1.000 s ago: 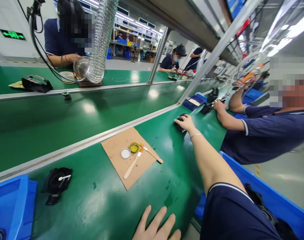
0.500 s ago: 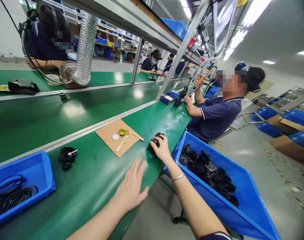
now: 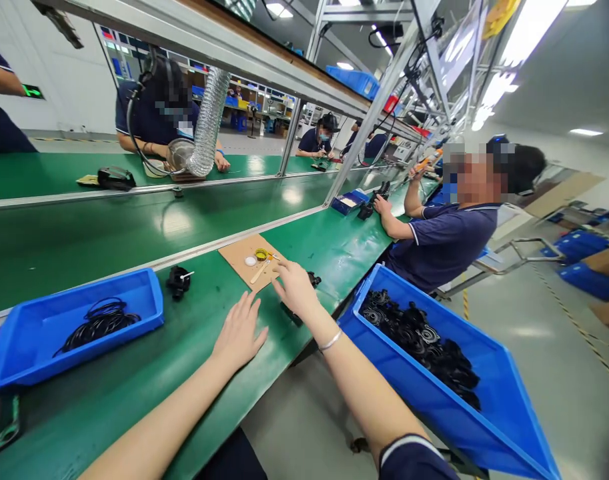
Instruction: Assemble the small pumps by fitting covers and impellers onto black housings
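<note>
Green bench (image 3: 134, 373) running the whole length of the line, cardboard sheet (image 3: 247, 259) sitting on it as the handy landmark. Right hand (image 3: 295, 288) just on the near side of that cardboard, palm down, draped over a black plastic part (image 3: 311, 280) that pokes out past the fingers on the far side; looks wrapped on it rather than open, though the grip itself sits hidden under the palm. Left hand (image 3: 239, 331) nearer the camera than the cardboard, flat on the bench, fingers spread apart, holding nothing.

On the cardboard: small yellow tin (image 3: 261, 254), white lid (image 3: 251, 261) beside it, and 2 wooden-handled brushes (image 3: 260, 269) lying by the tin. Left of the cardboard, another black part (image 3: 177, 282) with a white stick resting on top. Further left again, blue tray (image 3: 14, 347) with a tangle of black rings (image 3: 97, 322) inside.

Right of the cardboard and off the bench edge, big blue bin (image 3: 484, 413) tilted toward the bench, piled with more black parts (image 3: 419, 343). Beyond the cardboard down the line, a co-worker in a navy shirt (image 3: 447, 243) leaning on the bench, hands at more black pieces. Across from the cardboard, on the far bench, silver ribbed duct hose (image 3: 208, 123) hanging down in front of another person.
</note>
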The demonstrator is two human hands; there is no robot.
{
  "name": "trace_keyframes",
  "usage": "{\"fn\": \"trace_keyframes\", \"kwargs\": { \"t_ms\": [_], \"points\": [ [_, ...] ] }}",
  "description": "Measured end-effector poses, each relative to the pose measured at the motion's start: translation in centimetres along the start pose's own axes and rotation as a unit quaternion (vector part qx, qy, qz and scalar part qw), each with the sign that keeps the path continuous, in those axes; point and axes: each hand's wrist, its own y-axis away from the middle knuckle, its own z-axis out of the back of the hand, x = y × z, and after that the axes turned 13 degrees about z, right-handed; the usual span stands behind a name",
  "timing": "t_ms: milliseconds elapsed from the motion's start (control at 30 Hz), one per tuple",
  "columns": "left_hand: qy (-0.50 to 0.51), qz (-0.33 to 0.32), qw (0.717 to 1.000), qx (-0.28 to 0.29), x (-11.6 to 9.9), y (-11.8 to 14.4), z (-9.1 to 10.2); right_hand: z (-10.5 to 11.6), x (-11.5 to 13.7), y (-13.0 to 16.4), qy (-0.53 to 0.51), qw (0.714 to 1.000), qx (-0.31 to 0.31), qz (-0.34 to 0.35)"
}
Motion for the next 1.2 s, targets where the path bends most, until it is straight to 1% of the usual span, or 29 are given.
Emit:
{"fn": "trace_keyframes", "kwargs": {
  "t_ms": [67,167,267,333,400,433,500,567,600,667,700,767,800,867,967,1067,1200],
  "points": [
    [-0.002,-0.019,1.0,0.006,-0.3,-0.3,0.1,-0.8,-0.2,-2.8,-0.007,0.995,0.073,0.072],
    [-0.003,-0.036,0.999,0.013,-0.5,-0.6,0.2,-2.4,-0.4,-5.9,-0.01,0.98,0.149,0.128],
    [0.003,-0.03,0.999,0.012,-0.2,-0.9,0.2,-3.4,-0.4,-7.3,-0.029,0.972,0.178,0.15],
    [0.01,-0.027,1.0,0.012,0.2,-1.0,0.2,-3.5,-0.4,-7.6,-0.058,0.972,0.172,0.152],
    [0.021,-0.025,0.999,0.012,0.5,-0.9,0.2,-2.8,-0.6,-7.7,-0.097,0.975,0.141,0.142],
    [0.028,-0.024,0.999,0.011,0.5,-0.9,0.2,-2.2,-0.9,-7.7,-0.12,0.977,0.115,0.133],
    [0.045,-0.028,0.999,0.012,-0.1,-0.9,0.2,-0.5,-1.7,-7.6,-0.17,0.979,0.038,0.104],
    [0.066,-0.038,0.997,0.015,-1.2,-1.0,-0.2,1.6,-2.6,-6.9,-0.22,0.971,-0.063,0.061],
    [0.077,-0.044,0.996,0.016,-2.1,-1.3,-0.5,2.7,-3.0,-6.3,-0.246,0.961,-0.119,0.035],
    [0.096,-0.054,0.994,0.018,-4.0,-1.9,-1.3,4.2,-3.6,-4.6,-0.3,0.927,-0.225,-0.023],
    [0.103,-0.057,0.993,0.019,-4.9,-2.3,-1.7,4.7,-3.8,-3.5,-0.327,0.904,-0.27,-0.051],
    [0.11,-0.061,0.992,0.02,-6.4,-3.2,-2.5,4.8,-3.8,-1.2,-0.377,0.857,-0.336,-0.101],
    [0.111,-0.059,0.992,0.021,-6.9,-3.5,-2.8,4.6,-3.7,0.0,-0.4,0.835,-0.358,-0.121],
    [0.107,-0.05,0.993,0.021,-7.3,-3.8,-2.9,3.8,-3.3,1.9,-0.44,0.797,-0.382,-0.155],
    [0.095,-0.035,0.994,0.027,-6.5,-3.5,-2.3,2.6,-2.9,3.3,-0.489,0.756,-0.395,-0.186],
    [0.083,-0.03,0.995,0.04,-5.2,-2.5,-0.9,1.9,-2.5,2.5,-0.523,0.732,-0.392,-0.192],
    [0.076,-0.018,0.996,0.051,-3.6,-0.4,1.4,1.1,-1.5,-0.2,-0.55,0.718,-0.387,-0.176]
  ]
}}
